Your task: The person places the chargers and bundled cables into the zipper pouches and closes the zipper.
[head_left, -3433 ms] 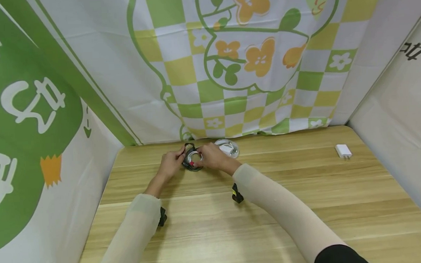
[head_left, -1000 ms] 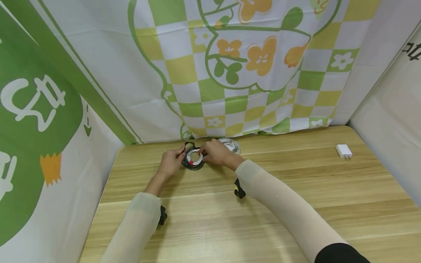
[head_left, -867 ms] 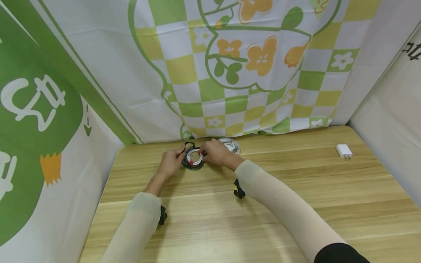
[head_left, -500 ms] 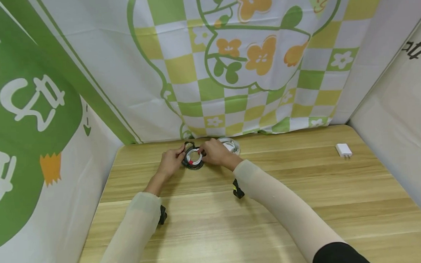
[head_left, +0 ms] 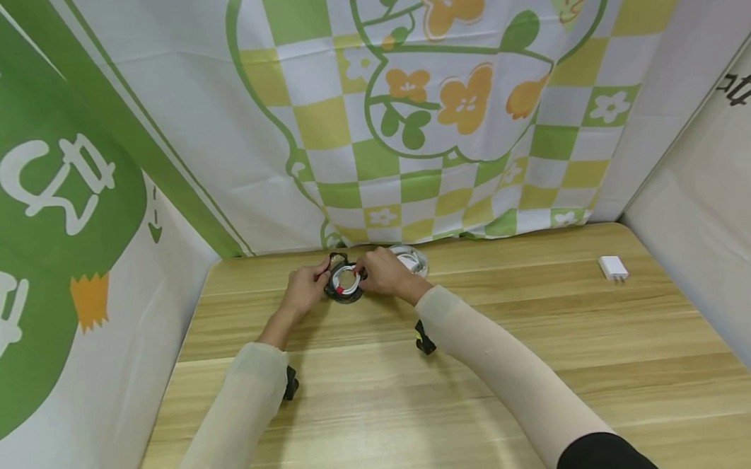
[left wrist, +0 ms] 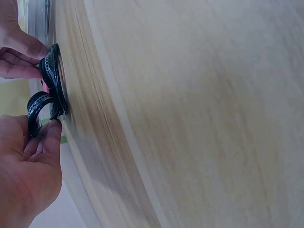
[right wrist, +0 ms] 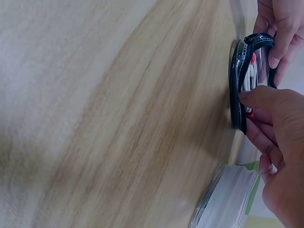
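Observation:
A small round clear pouch with a black zipper edge (right wrist: 234, 95) stands unzipped at the back of the table in the head view. Inside lies a coiled white cable (right wrist: 246, 83) with red ties. My left hand (head_left: 304, 290) pinches the pouch's raised flap, which bends back in a curve in the left wrist view. From the other side my right hand (head_left: 387, 272) grips the pouch's rim, thumb over the edge beside the coil, fingers below it. The fingers hide part of the cable.
Partly behind my right hand is a second round clear case (head_left: 420, 262) with a white cable and charger. A white plug adapter (head_left: 613, 269) lies far right on the wooden table (head_left: 516, 369). Printed cloths (head_left: 476, 208) hang at the back and sides.
Over three seconds ago my right fingers were on the white coil; it now sits lower in the pouch and that hand is at the right rim. The last second shows almost no movement.

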Tool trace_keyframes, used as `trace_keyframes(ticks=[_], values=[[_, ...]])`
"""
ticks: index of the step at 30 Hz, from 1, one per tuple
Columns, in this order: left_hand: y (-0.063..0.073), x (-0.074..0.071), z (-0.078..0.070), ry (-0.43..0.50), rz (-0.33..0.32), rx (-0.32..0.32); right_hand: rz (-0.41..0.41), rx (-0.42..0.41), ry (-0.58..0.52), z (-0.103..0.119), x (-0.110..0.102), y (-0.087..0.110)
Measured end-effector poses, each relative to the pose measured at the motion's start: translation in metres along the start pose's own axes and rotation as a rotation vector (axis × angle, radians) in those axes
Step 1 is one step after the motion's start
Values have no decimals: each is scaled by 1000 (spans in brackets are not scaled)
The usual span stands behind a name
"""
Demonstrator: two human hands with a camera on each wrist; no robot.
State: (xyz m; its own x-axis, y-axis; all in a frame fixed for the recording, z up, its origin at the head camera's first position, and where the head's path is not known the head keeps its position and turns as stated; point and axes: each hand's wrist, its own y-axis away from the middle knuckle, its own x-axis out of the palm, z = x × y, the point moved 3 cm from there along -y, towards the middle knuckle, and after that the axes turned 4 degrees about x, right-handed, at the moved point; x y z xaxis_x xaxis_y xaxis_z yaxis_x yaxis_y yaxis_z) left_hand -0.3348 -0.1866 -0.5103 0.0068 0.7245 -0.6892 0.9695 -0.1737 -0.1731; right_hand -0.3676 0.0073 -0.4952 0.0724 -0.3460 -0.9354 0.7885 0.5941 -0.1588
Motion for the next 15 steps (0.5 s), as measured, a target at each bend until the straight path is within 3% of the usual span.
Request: trace_keyframes(ticks=[15], values=[[-1, 0, 1, -12, -5, -7, 26, 68, 36, 4, 3, -4]])
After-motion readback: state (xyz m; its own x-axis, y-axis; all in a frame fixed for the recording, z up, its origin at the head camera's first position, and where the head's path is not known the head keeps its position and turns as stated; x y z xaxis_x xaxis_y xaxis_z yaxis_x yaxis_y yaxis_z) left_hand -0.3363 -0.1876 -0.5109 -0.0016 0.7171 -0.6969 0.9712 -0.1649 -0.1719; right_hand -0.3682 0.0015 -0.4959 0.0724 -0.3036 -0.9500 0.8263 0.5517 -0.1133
